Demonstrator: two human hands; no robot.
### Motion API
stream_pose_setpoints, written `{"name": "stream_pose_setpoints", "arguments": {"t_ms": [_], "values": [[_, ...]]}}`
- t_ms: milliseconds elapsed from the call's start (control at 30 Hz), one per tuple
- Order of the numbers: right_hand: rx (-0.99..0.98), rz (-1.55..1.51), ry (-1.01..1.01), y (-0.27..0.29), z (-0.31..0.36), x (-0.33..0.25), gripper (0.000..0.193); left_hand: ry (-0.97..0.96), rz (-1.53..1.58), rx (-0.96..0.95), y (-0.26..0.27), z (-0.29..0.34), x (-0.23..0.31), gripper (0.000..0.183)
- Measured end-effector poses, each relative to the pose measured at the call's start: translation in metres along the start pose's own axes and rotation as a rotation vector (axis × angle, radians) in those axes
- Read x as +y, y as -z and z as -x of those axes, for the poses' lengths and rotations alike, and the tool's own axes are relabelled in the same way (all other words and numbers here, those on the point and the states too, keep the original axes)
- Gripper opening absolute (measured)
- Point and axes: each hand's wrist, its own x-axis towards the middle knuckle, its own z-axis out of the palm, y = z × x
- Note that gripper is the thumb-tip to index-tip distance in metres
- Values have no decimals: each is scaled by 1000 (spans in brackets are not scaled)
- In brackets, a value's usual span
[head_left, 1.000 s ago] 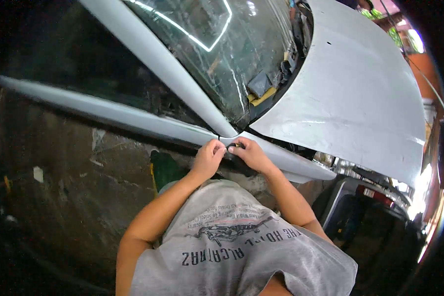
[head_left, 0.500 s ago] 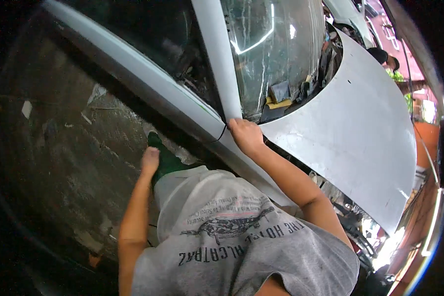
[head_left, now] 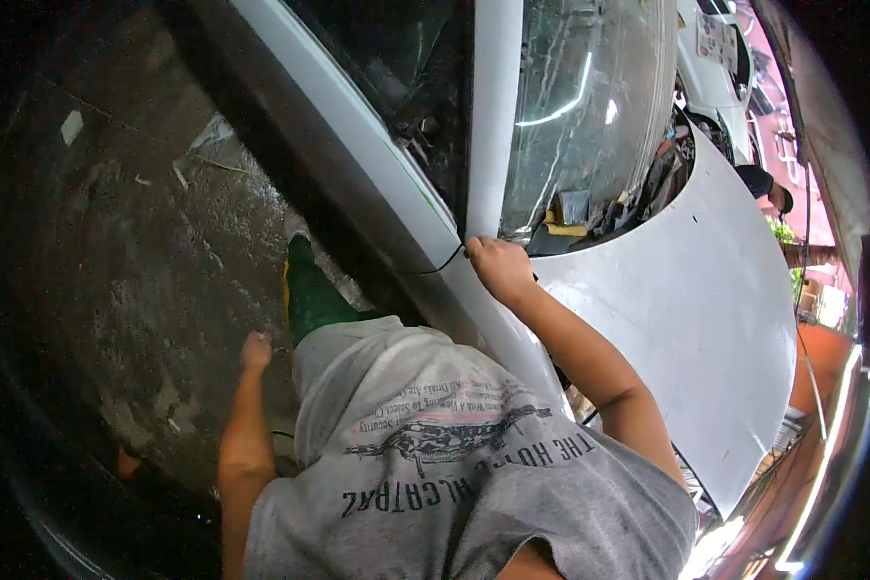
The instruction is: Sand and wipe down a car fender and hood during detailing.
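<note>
My right hand (head_left: 500, 268) rests where the silver car's windshield pillar (head_left: 494, 126) meets the front fender (head_left: 474, 300). Its fingers curl over the fender's upper rear corner, beside the door gap. To its right lies the pale hood (head_left: 686, 280), its rear edge standing a little off the body. My left hand (head_left: 256, 352) hangs low at my side above the floor, touching nothing that I can see; its fingers are mostly hidden from above. Behind the pillar is the front door (head_left: 358, 126) with its dark window.
Under the dusty windshield (head_left: 590, 106), a grey block and a yellow piece (head_left: 563, 230) lie near the hood's rear edge. The stained floor (head_left: 116, 251) holds scraps and a pale flat piece (head_left: 72, 127). Another person (head_left: 759, 182) and a white car (head_left: 715, 68) are beyond the hood.
My view has turned, so the car appears shifted right. My left hand has swung back toward my body. The right hand stays at the fender corner.
</note>
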Motion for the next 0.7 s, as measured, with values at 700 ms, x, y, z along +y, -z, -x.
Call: {"name": "stream_pose_setpoints", "arguments": {"t_ms": [700], "values": [[4, 36, 63, 9, -4, 8, 13, 32, 169, -46, 4, -14, 55, 29]]}}
